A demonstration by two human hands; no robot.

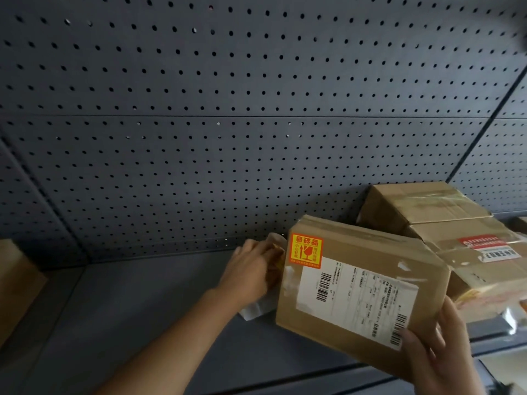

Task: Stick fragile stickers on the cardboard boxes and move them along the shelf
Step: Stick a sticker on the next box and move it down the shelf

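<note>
A cardboard box (368, 258) with a white shipping label is tilted above the grey shelf (128, 309). An orange fragile sticker (306, 250) sits on its top left corner. My right hand (436, 349) grips the box's near right corner, thumb on the label. My left hand (251, 272) is at the box's left side and holds a white sheet of orange stickers (262, 306) against it; its fingertips are hidden.
Two more taped cardboard boxes (456, 238) lie stacked behind on the right, one with a red and white label. Another box's corner (14, 283) shows at the far left. A grey pegboard wall (228, 138) backs the shelf.
</note>
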